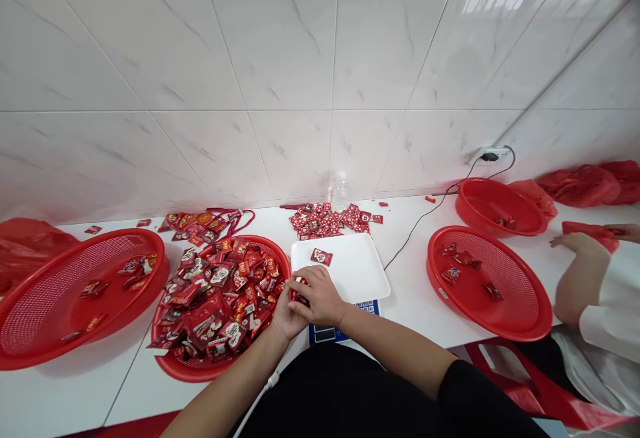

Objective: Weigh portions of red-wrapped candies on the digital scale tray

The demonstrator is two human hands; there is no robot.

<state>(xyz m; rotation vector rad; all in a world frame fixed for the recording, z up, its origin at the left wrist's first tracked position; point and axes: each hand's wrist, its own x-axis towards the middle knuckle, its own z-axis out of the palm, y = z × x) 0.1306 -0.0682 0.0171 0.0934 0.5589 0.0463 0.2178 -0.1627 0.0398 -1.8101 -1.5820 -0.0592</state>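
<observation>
Four red baskets on one white counter (75, 391): left basket (45, 305) with several packets, middle basket (185, 370) heaped full, right basket (520, 305) with four, far basket (480, 198) with a couple. One white scale (360, 278), bearing one single packet (321, 257). Two loose piles by the wall: left pile (200, 221), right pile (330, 219). Left hand (287, 318) and right hand (320, 295) joined at the middle basket's rim, touching the scale; fingers of both curled closed on one held packet (300, 299). One co-worker's hand (575, 241) far right.
</observation>
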